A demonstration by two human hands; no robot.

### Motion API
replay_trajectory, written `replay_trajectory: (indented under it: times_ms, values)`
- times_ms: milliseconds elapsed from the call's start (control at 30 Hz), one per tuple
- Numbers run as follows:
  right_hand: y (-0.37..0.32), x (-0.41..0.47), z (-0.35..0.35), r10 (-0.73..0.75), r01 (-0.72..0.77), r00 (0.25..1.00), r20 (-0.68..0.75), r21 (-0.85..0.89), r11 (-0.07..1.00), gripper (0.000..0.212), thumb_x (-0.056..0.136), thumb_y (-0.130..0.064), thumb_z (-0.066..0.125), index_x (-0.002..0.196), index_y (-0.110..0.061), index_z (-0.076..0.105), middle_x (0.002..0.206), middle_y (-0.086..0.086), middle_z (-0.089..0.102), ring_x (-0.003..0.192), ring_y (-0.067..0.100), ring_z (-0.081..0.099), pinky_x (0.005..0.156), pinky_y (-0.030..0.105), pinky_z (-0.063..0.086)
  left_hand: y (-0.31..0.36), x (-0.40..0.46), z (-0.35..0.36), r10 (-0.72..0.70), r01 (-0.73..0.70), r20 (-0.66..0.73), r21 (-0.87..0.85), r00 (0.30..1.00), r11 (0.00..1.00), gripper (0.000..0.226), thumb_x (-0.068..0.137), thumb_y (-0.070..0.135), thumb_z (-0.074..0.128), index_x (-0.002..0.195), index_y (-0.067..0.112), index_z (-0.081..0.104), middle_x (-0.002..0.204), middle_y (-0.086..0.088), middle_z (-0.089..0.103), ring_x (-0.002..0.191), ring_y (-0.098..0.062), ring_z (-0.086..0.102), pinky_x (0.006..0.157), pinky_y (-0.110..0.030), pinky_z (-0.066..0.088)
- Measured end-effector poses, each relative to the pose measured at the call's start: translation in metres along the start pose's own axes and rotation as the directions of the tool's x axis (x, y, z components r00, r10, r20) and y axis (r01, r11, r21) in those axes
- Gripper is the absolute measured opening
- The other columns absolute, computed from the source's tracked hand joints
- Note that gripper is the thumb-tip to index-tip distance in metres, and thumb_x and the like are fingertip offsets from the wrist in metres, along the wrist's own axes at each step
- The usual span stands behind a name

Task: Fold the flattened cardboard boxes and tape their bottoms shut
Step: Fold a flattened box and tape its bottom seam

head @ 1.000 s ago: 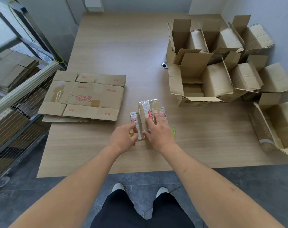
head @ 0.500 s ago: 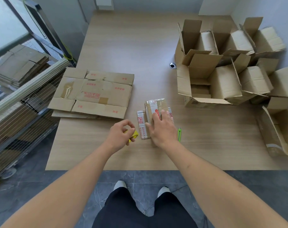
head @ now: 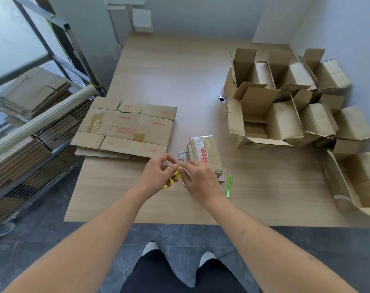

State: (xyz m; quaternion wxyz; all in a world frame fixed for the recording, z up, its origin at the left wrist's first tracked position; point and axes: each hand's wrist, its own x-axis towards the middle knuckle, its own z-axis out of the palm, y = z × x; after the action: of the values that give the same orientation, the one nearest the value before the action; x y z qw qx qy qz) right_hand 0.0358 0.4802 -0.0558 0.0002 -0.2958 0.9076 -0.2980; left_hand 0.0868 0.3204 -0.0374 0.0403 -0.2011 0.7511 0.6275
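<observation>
The left hand point(head: 156, 176) curls round a yellow tape roll point(head: 173, 177), holding it just above the table point(head: 179, 81). The right hand point(head: 201, 178) meets it, thumb and forefinger pinched at the roll's top edge; whether they have hold of the tape end is too small to tell. Just behind the hands stands a small taped box point(head: 205, 154), touching the right hand's far side. A green knife point(head: 229, 186) lies just right of that wrist. To the left a stack of flat boxes point(head: 127, 130) rests on the table. The folded boxes point(head: 285, 106) are heaped at the right, flaps open. A wire cart point(head: 31, 132) of flat cardboard stands beside the table's left edge.
</observation>
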Motion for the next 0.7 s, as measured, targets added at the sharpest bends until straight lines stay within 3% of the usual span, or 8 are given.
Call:
replay_trajectory:
  times_ms: [100, 267, 400, 500, 600, 700]
  values:
    - [-0.006, 0.002, -0.001, 0.071, -0.075, 0.996, 0.054, 0.078, 0.994, 0.023, 0.100, -0.031, 0.062, 0.115, -0.019, 0.074, 0.100, 0.000, 0.066, 0.093, 0.022, 0.062, 0.076, 0.040, 0.054, -0.001, -0.001, -0.004, 0.008, -0.008, 0.028, -0.003, 1.000, 1.000, 0.008, 0.103, 0.016, 0.064, 0.099, 0.009, 0.062, 0.070, -0.018, 0.073, 0.051, -0.021, 0.055, 0.051, -0.029, 0.048]
    - [-0.010, 0.006, -0.004, 0.110, -0.129, 0.987, 0.115, 0.174, 0.976, 0.018, 0.097, -0.023, 0.070, 0.112, -0.018, 0.076, 0.093, -0.004, 0.063, 0.085, 0.013, 0.058, 0.079, 0.031, 0.051, -0.005, -0.004, -0.010, 0.014, -0.014, 0.064, 0.012, 0.998, 1.000, 0.008, 0.103, 0.015, 0.064, 0.101, 0.008, 0.062, 0.070, -0.017, 0.073, 0.052, -0.021, 0.055, 0.050, -0.029, 0.047]
    - [-0.013, 0.007, -0.002, 0.245, -0.250, 0.968, 0.053, 0.282, 0.926, 0.022, 0.093, -0.019, 0.075, 0.115, -0.017, 0.076, 0.096, -0.004, 0.075, 0.089, 0.010, 0.067, 0.084, 0.023, 0.053, -0.006, -0.005, -0.015, 0.006, -0.006, 0.062, -0.003, 0.998, 1.000, 0.008, 0.103, 0.017, 0.064, 0.101, 0.009, 0.062, 0.073, -0.020, 0.074, 0.054, -0.024, 0.054, 0.052, -0.028, 0.047]
    - [-0.020, 0.012, -0.003, 0.398, -0.381, 0.915, 0.065, 0.461, 0.802, 0.013, 0.089, -0.016, 0.078, 0.100, -0.021, 0.074, 0.084, -0.008, 0.074, 0.080, 0.003, 0.068, 0.075, 0.019, 0.054, -0.002, -0.004, -0.018, 0.015, -0.014, 0.055, -0.031, 0.998, 0.999, 0.007, 0.104, 0.018, 0.064, 0.101, 0.012, 0.062, 0.073, -0.017, 0.074, 0.053, -0.021, 0.056, 0.052, -0.028, 0.047]
    - [-0.025, 0.017, -0.004, 0.508, -0.457, 0.849, 0.149, 0.689, 0.563, 0.014, 0.088, -0.005, 0.077, 0.094, -0.017, 0.072, 0.086, 0.007, 0.074, 0.082, 0.015, 0.071, 0.083, 0.038, 0.061, 0.002, -0.002, -0.022, 0.002, 0.001, 0.041, -0.089, 0.999, 0.996, 0.010, 0.103, 0.021, 0.066, 0.104, 0.011, 0.063, 0.074, -0.018, 0.074, 0.053, -0.020, 0.057, 0.055, -0.030, 0.047]
    - [-0.029, 0.020, -0.007, 0.524, -0.481, 0.826, 0.208, 0.744, 0.463, 0.015, 0.090, -0.004, 0.074, 0.093, -0.018, 0.078, 0.090, 0.006, 0.077, 0.092, 0.023, 0.074, 0.092, 0.048, 0.060, 0.010, 0.000, -0.025, 0.002, 0.003, 0.040, -0.124, 0.999, 0.992, 0.012, 0.102, 0.022, 0.068, 0.105, 0.010, 0.065, 0.076, -0.019, 0.074, 0.054, -0.020, 0.056, 0.059, -0.031, 0.046]
